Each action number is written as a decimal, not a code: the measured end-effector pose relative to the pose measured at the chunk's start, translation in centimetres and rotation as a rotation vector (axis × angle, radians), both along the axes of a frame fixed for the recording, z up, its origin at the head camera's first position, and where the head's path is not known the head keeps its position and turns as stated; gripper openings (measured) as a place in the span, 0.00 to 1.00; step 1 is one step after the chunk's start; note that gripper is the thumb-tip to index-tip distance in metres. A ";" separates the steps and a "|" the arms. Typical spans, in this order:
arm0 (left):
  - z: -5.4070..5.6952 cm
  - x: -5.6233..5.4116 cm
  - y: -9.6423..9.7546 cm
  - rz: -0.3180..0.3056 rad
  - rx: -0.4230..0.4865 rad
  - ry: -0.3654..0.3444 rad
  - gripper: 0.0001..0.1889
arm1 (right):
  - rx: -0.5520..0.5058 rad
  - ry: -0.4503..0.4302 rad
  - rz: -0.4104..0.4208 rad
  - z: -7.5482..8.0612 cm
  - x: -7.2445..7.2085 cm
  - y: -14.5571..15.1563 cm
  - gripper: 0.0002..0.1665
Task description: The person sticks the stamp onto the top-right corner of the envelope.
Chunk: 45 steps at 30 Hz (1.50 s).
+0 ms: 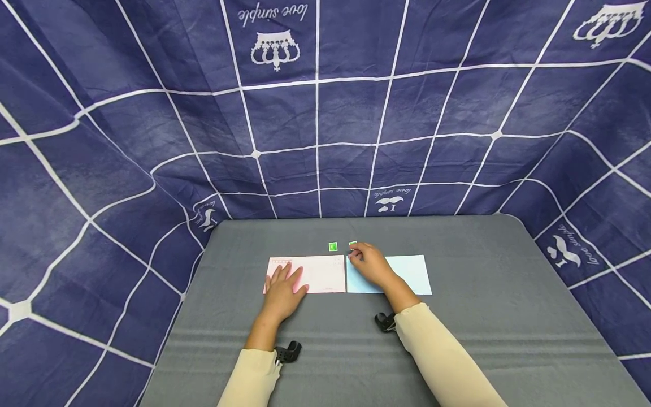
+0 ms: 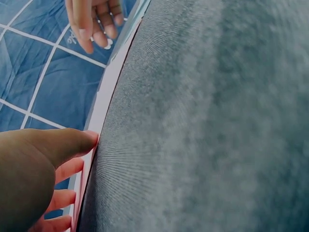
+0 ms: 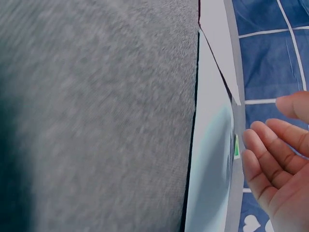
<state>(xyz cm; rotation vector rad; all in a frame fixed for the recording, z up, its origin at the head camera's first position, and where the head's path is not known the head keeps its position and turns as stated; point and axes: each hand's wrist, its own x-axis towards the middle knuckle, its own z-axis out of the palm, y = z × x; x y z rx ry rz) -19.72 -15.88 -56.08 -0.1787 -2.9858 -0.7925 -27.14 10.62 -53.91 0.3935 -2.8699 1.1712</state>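
Left hand [image 1: 282, 291] is spreading flat on a pink envelope [image 1: 321, 275]; right hand [image 1: 372, 264], loosely bent and seemingly empty, is hovering over a blue envelope [image 1: 409, 272], a green stamp [image 1: 353, 243] sitting by its fingertips, upside-down "love simple" showing on the backdrop [image 1: 351, 116] beyond.

Upside-down "love simple" stands on the blue cloth [image 1: 351, 113] near 12 o'clock and, seemingly, with "I" towards 3 o'clock.

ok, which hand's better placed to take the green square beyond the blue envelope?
Probably the right hand: in the head view its fingers partly cover that green square; the left hand lies spread on the pink envelope.
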 end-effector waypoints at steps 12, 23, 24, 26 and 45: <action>0.3 -0.1 0.1 -0.002 0.000 0.006 0.29 | -0.011 -0.023 -0.014 -0.2 -1.3 -0.9 0.16; 0.0 0.0 0.1 0.004 -0.009 0.003 0.29 | 0.092 -0.025 -0.005 -0.5 -2.5 -1.6 0.15; 0.0 0.0 0.1 0.005 -0.007 -0.004 0.30 | 0.104 -0.025 -0.003 -0.5 -2.6 -1.7 0.15; 0.0 0.0 0.1 0.003 -0.006 -0.010 0.30 | 0.122 -0.030 0.005 -0.4 -2.8 -1.8 0.14; -0.1 0.0 0.0 0.004 -0.005 0.003 0.29 | 0.195 -0.076 0.017 -0.7 -4.9 -2.8 0.13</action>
